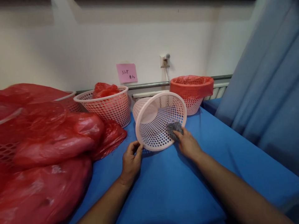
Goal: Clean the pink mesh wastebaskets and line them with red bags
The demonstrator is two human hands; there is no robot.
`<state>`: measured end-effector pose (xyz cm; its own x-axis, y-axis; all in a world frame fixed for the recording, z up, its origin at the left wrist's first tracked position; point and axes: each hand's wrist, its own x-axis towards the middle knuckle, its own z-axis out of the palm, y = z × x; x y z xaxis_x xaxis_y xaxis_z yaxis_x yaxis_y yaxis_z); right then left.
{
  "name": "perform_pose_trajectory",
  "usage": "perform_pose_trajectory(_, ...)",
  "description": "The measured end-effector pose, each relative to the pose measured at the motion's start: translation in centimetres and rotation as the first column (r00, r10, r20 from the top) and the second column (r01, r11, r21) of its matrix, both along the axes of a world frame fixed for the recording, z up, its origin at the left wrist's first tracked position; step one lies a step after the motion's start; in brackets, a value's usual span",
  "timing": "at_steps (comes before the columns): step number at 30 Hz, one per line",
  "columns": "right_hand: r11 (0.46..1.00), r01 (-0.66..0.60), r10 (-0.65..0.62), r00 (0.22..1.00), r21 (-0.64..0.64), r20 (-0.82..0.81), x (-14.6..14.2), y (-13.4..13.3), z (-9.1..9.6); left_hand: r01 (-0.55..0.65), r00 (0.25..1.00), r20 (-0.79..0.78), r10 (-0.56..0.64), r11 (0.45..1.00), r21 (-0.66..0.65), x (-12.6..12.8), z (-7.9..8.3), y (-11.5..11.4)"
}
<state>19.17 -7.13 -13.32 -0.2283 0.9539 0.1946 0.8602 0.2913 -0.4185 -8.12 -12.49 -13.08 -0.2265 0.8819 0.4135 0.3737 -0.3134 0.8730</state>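
Observation:
A pink perforated plastic basket (146,129) lies tipped on its side on the blue-covered table (158,186), its mouth facing me. My left hand (132,158) pinches the lower left of its rim between thumb and fingers. At the right side of the rim, my right hand (188,141) is closed on a crumpled grey cloth (174,129). The cloth rests against the inside of the basket wall near the rim. My right fingers are partly hidden by the rim and cloth.
Red plastic bags (53,177) heap up on the left. Behind them stands a pink basket (109,107) with a red bag inside. At the back right is another basket (192,104) lined in red. A blue curtain (268,84) hangs on the right; a socket (164,61) is on the wall.

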Motion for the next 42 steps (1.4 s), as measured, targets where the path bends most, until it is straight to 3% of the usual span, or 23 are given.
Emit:
perform_pose_trajectory(2,0.972,-0.229,0.22,0.965,-0.048,-0.146,-1.0,-0.8,-0.5,0.066,0.998,0.006,-0.065,0.997,-0.048,0.5,-0.5,0.1)
perform_pose_trajectory(4,0.896,-0.441,0.411,0.867,-0.051,-0.281,-1.9,-1.6,-0.9,0.166,0.986,-0.005,-0.168,0.979,-0.117,1.1,-1.0,0.1)
perform_pose_trajectory(7,0.832,-0.553,0.509,0.793,-0.045,-0.334,-2.0,-1.8,-1.0,0.246,0.967,-0.026,-0.253,0.955,-0.169,1.7,-1.5,0.3)
perform_pose_trajectory(9,0.893,-0.448,0.427,0.878,-0.052,-0.218,-0.9,-1.1,-0.6,0.222,0.972,-0.04,-0.231,0.962,-0.16,1.6,-1.3,0.4)
perform_pose_trajectory(12,0.994,-0.108,0.109,0.994,0.013,-0.026,1.6,0.6,0.0,0.136,0.988,-0.061,-0.143,0.984,-0.117,1.1,-0.4,0.4)
perform_pose_trajectory(14,0.995,0.06,-0.061,0.998,0.082,0.005,2.6,1.5,0.2,0.078,0.995,-0.061,-0.083,0.994,-0.08,0.7,0.2,0.3)
perform_pose_trajectory(16,0.987,0.105,-0.106,0.994,0.125,0.003,2.5,1.8,-0.1,0.02,0.999,-0.042,-0.021,0.999,-0.041,0.5,0.5,0.2)
perform_pose_trajectory(18,0.993,0.023,-0.021,1.0,0.117,-0.015,1.4,1.3,-0.7,-0.008,1.0,-0.019,0.008,1.0,-0.024,0.5,0.3,0.2)
perform_pose_trajectory(20,0.984,-0.164,0.169,0.982,0.066,-0.085,-0.1,0.5,-1.3,0.027,0.999,-0.016,-0.028,0.999,-0.044,0.8,-0.2,0.3)
perform_pose_trajectory(23,0.904,-0.427,0.421,0.876,0.026,-0.237,-1.8,-0.8,-1.6,0.161,0.986,-0.033,-0.165,0.98,-0.115,1.5,-1.3,0.5)
perform_pose_trajectory(25,0.863,-0.504,0.493,0.832,0.026,-0.255,-2.0,-1.1,-1.4,0.22,0.973,-0.038,-0.227,0.965,-0.144,1.8,-1.7,0.7)
perform_pose_trajectory(27,0.868,-0.496,0.491,0.847,0.027,-0.204,-1.4,-0.9,-1.0,0.213,0.974,-0.042,-0.221,0.966,-0.144,1.7,-1.6,0.8)
perform_pose_trajectory(28,0.901,-0.433,0.432,0.89,0.031,-0.147,-0.9,-0.7,-0.7,0.188,0.98,-0.045,-0.195,0.973,-0.136,1.6,-1.4,0.8)
perform_pose_trajectory(31,0.993,-0.078,0.075,0.997,0.084,0.033,1.0,0.5,0.3,0.085,0.995,-0.049,-0.09,0.992,-0.095,0.8,-0.4,0.6)
perform_pose_trajectory(33,0.983,0.122,-0.135,0.987,0.139,0.089,1.7,1.1,0.8,0.029,0.999,-0.042,-0.032,0.998,-0.063,0.3,0.3,0.5)
perform_pose_trajectory(34,0.976,0.16,-0.173,0.982,0.146,0.081,1.8,1.2,0.8,0.007,0.999,-0.036,-0.009,0.999,-0.049,0.1,0.5,0.4)
perform_pose_trajectory(37,0.992,0.097,-0.098,0.995,0.083,0.007,0.9,1.0,0.0,-0.017,1.0,-0.015,0.016,0.999,-0.03,0.2,0.5,0.3)
perform_pose_trajectory(39,0.997,-0.072,0.073,0.993,0.007,-0.097,-0.4,0.4,-0.8,0.023,1.0,-0.013,-0.024,0.998,-0.05,0.7,0.0,0.4)
perform_pose_trajectory(42,0.94,-0.338,0.311,0.903,-0.044,-0.296,-1.9,-0.5,-1.7,0.15,0.988,-0.028,-0.154,0.982,-0.114,1.6,-1.0,0.5)
